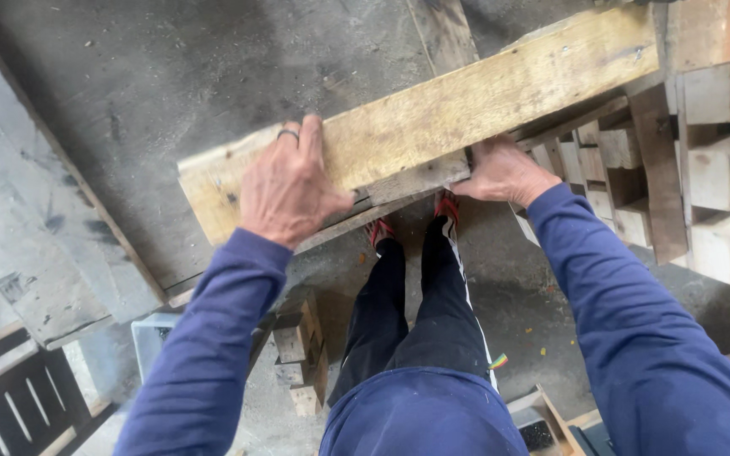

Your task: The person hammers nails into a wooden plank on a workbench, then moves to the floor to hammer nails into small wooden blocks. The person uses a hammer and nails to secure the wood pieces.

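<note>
Blue sleeves and dark trousers filled the bottom of the view, red shoes (411,221) planted on the concrete floor (171,76) right below the work. Left hand (287,186), ring on one finger, lay spread flat over the near end of a long pale plank (466,101), fingers draped over its far edge, not closed round it. Right hand (504,173) gripped the plank's lower edge from beneath, fingers mostly hidden, where a thinner slat (407,181) showed under it. Plank ran diagonally up to a stack of pallets (703,169) with block spacers at the floor's right edge.

Risks, as judged: flat left palm gave little hold, so the near end could slip and drop on the feet directly below. Rough weathered wood could leave splinters, and right fingers could get pinched between plank and slat. Loose wood blocks (302,355) by the left leg were a trip hazard.
</note>
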A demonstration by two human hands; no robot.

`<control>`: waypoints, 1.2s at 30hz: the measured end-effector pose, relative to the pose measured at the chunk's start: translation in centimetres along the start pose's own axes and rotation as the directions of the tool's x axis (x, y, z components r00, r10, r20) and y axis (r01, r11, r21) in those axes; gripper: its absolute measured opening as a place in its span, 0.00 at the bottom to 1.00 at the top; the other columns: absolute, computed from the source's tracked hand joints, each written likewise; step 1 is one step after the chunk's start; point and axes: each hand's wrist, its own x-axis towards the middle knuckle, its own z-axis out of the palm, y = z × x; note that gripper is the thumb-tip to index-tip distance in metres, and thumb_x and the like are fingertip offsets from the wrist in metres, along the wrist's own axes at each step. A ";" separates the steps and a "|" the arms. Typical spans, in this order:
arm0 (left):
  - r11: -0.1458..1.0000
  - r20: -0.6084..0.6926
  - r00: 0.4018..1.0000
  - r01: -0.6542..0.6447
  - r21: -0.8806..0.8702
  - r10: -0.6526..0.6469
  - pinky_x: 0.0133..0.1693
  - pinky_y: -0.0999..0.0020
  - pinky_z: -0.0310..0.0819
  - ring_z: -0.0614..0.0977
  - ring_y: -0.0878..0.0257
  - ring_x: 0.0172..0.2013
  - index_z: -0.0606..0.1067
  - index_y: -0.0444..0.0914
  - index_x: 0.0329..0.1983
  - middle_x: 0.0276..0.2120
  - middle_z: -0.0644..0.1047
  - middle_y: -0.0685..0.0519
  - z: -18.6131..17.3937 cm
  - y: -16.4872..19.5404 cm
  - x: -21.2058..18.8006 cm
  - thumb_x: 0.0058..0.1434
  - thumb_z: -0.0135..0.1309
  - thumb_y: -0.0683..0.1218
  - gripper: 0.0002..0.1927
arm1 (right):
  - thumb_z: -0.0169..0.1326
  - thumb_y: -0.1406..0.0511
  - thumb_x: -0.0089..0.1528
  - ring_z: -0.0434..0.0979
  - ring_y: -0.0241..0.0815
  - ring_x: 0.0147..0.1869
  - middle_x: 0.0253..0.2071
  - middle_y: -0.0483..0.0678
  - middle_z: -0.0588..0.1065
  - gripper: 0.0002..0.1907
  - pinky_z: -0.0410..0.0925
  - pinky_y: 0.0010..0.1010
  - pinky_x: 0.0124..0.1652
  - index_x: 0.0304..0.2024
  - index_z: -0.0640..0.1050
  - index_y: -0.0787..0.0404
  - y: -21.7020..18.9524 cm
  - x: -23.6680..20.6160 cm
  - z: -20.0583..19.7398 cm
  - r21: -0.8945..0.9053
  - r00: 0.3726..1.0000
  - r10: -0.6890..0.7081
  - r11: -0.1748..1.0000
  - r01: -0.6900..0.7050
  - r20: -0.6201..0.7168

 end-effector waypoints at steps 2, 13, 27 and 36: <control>0.998 0.069 0.996 0.062 -0.004 -0.062 0.24 0.71 0.68 0.70 0.64 0.26 0.68 0.29 0.60 0.27 0.68 0.53 1.3 0.6 -1.1 0.46 0.71 0.67 0.50 | 0.62 0.49 0.52 0.71 0.64 0.64 0.66 0.68 0.66 0.62 0.69 0.47 0.63 0.79 0.45 0.62 0.4 0.5 0.5 0.046 1.000 -0.029 0.999 0.029 -0.012; 0.994 0.082 0.991 0.106 -0.039 -0.102 0.24 0.65 0.71 0.74 0.60 0.27 0.66 0.30 0.64 0.31 0.72 0.47 2.0 0.6 -4.9 0.42 0.74 0.65 0.54 | 0.57 0.36 0.56 0.47 0.55 0.81 0.79 0.55 0.47 0.57 0.48 0.51 0.76 0.78 0.49 0.52 2.0 2.3 2.2 -0.437 0.733 -0.593 0.786 0.437 -0.334; 0.990 0.024 0.990 0.136 -0.028 -0.136 0.35 0.58 0.78 0.80 0.51 0.36 0.66 0.32 0.64 0.44 0.76 0.42 0.9 2.4 -4.8 0.36 0.74 0.60 0.55 | 0.57 0.46 0.61 0.43 0.57 0.81 0.79 0.58 0.46 0.51 0.43 0.51 0.74 0.77 0.49 0.56 2.9 1.6 0.7 -0.284 0.717 -0.643 0.765 0.578 -0.271; 0.974 0.148 0.963 0.216 0.064 -0.223 0.28 0.67 0.74 0.75 0.60 0.29 0.64 0.33 0.69 0.32 0.74 0.47 0.4 3.6 -3.9 0.34 0.69 0.75 0.65 | 0.57 0.46 0.62 0.40 0.55 0.83 0.81 0.55 0.44 0.52 0.40 0.51 0.76 0.78 0.46 0.54 2.6 1.7 0.0 -0.240 0.767 -0.598 0.799 0.551 -0.234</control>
